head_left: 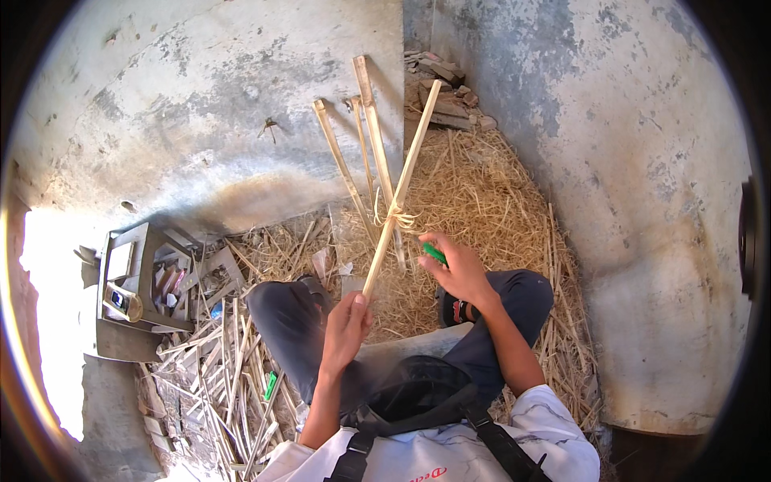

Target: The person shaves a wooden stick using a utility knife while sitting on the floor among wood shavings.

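Bamboo stick (399, 189): long axis running up and away from the left hand (347, 325), which grips its lower end. Straw binding (395, 215) at mid-length. Right hand (458, 269), just right of the binding and nearer to it, holds a green tool (434, 253).

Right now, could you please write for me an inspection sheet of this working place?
Surface: straw-covered ground in a corner of two stained plaster walls.
Job's things: bundle of bamboo sticks, tied where they cross with pale fibre binding.
Clutter: loose split bamboo strips on the left, a grey crate of small items, a green object on the ground, broken bricks in the corner.
Grippers: left hand grips the lower end of one stick; right hand holds a small green tool near the binding.
Cables: nothing seen.
Surroundings: bright sunlight at left; person sits cross-legged.
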A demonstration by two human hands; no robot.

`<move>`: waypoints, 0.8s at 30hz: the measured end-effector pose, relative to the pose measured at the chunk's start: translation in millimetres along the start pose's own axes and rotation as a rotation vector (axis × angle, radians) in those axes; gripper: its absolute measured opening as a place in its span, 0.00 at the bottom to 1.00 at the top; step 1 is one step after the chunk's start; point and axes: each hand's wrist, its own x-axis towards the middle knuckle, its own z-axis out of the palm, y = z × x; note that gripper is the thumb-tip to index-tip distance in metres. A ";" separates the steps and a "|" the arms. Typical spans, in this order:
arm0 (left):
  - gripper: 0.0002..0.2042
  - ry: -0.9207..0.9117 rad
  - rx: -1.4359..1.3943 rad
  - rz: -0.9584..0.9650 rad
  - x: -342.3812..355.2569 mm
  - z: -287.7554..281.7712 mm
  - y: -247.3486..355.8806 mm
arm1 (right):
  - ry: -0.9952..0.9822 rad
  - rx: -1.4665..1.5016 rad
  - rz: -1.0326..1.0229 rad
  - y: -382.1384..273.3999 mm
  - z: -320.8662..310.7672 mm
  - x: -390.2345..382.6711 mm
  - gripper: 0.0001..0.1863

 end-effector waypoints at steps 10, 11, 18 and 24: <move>0.17 0.043 0.005 0.052 2.3 9.2 7.9 | 0.091 0.092 -0.308 -12.8 42.4 -8.0 0.18; 0.16 0.052 0.010 0.056 2.3 10.6 7.4 | 0.073 0.078 -0.321 -14.2 42.7 -8.3 0.18; 0.16 0.082 0.138 0.079 -0.1 17.5 12.1 | 0.146 0.037 -0.447 -23.0 43.3 -10.7 0.16; 0.16 0.143 0.268 0.157 -3.3 25.0 17.2 | 0.174 0.039 -0.431 -23.6 43.1 -13.2 0.16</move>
